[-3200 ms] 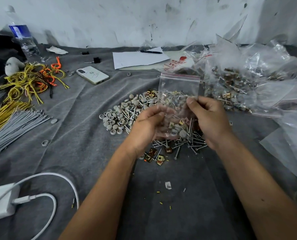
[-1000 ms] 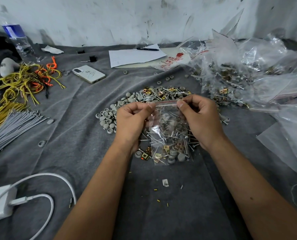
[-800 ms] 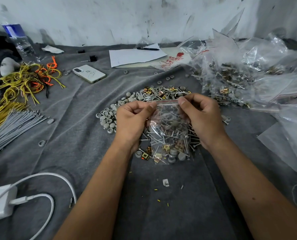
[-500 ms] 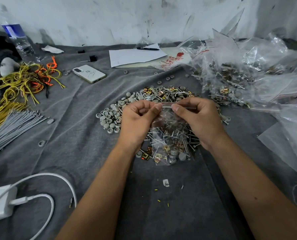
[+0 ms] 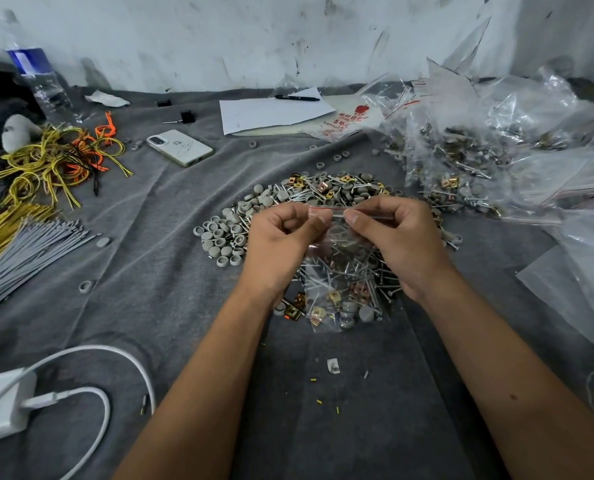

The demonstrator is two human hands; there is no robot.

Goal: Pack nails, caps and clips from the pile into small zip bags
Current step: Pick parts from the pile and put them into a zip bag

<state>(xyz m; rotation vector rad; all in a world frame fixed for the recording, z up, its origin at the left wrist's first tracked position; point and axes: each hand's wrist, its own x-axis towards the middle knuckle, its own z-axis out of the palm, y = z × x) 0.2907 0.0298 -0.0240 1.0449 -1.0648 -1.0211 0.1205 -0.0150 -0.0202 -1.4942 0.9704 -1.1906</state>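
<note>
A small zip bag (image 5: 340,271) is held upright over the middle of the grey cloth (image 5: 157,306), just in front of the pile (image 5: 309,199) of nails, caps and clips. Its red-lined zip strip is pinched at the top edge by both hands. The left hand (image 5: 278,244) is curled, with the thumb and forefinger closed on the left end of the strip; the right hand (image 5: 396,237) is curled likewise, with thumb and forefinger closed on the strip just right of the middle. A short bare length of the strip is seen between the two sets of fingertips, and the strip's right end is seen running on behind the right fingers. The body of the bag hangs below the fingers, between the two wrists, and its lower part, filled with nails, grey caps and brass clips, is rested on or just above the cloth; which of the two cannot be told.

A heap of filled clear bags (image 5: 489,150) is seen to the right of the pile. A phone (image 5: 180,147) and a sheet of paper (image 5: 271,110) with a pen (image 5: 297,98) are laid further back. Yellow and orange wires (image 5: 56,161) and grey ties (image 5: 28,251) are seen at the left, and a white charger (image 5: 1,407) with its cable at the near left.
</note>
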